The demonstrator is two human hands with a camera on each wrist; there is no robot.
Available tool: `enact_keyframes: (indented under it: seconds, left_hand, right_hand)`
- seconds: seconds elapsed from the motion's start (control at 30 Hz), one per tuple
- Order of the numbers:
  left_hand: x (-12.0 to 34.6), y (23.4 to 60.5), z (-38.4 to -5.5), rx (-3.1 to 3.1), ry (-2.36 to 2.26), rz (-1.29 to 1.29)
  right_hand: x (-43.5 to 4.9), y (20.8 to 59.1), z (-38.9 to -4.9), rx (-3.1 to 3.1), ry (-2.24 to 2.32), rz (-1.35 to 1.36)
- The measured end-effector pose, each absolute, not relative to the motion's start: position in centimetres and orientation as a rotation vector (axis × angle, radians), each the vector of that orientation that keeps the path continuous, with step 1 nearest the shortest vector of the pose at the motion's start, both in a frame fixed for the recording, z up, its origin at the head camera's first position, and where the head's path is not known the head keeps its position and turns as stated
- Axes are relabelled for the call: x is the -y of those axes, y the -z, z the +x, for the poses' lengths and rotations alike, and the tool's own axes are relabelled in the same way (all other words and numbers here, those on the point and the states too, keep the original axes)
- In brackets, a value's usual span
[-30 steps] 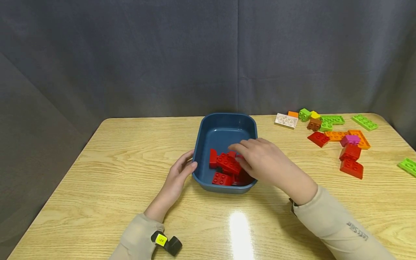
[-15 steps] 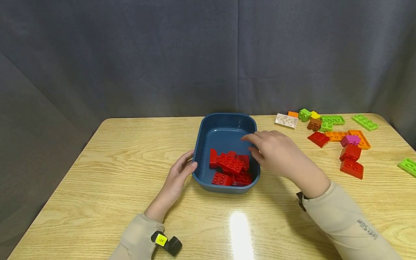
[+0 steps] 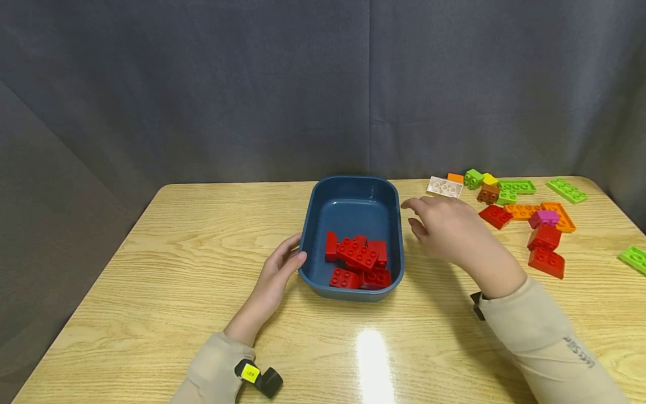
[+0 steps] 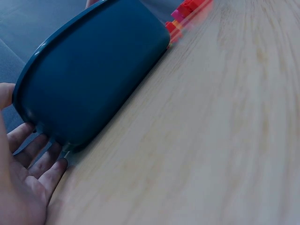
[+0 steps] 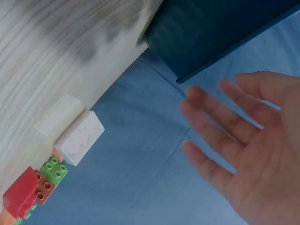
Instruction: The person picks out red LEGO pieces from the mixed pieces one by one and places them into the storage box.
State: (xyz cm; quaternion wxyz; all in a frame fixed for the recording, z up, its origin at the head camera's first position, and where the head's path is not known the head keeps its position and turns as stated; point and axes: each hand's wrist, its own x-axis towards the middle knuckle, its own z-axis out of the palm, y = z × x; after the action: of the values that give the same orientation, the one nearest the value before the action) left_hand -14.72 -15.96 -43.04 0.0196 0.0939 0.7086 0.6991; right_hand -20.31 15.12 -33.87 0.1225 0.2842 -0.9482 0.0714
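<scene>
A blue plastic bin (image 3: pixel 353 293) stands mid-table with several red toy building bricks (image 3: pixel 357 253) heaped in its near half. At the bin's left side rests my left hand (image 3: pixel 275 272), its thumb at the rim. In the left wrist view, the loosely extended fingers (image 4: pixel 46 161) of that hand lie against the bin's outer wall. My right hand (image 3: pixel 449 227) is in the air just right of the bin, over the table. Its fingers are spread and relaxed, and the right wrist view shows the palm (image 5: pixel 255 173) holding nothing.
Loose bricks lie at the right: a white brick (image 3: pixel 444 187), a brown brick (image 3: pixel 487 194), a red brick (image 3: pixel 496 216), a pink brick (image 3: pixel 544 217), two stacked-looking red bricks (image 3: pixel 547 262) and several green and orange pieces. A grey curtain (image 3: pixel 252 90) hangs behind the table.
My right hand has come up out of the bin and moved right past its rim, uncovering the red bricks in the near right corner. The left hand and the bin stay put.
</scene>
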Motion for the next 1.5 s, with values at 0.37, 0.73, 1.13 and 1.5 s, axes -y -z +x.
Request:
enact_keyframes:
  seconds: [0.37, 0.73, 1.13, 1.5]
  left_hand:
    - [16.0, 43.0, -14.7, -2.208, -2.161, 0.291]
    - [16.1, 43.0, -14.7, -2.212, -2.137, 0.287]
    - [16.2, 43.0, -14.6, -2.222, -2.126, 0.277]
    - [16.1, 42.9, -14.5, -2.223, -2.122, 0.269]
  right_hand:
    - [-17.1, 33.1, -20.8, 2.96, -0.199, 0.649]
    - [-19.8, 32.8, -22.0, 3.15, -0.194, 0.497]
    - [-22.2, 33.1, -22.5, 3.314, -0.193, 0.321]
    - [-23.9, 33.5, -23.0, 3.374, -0.215, 0.231]
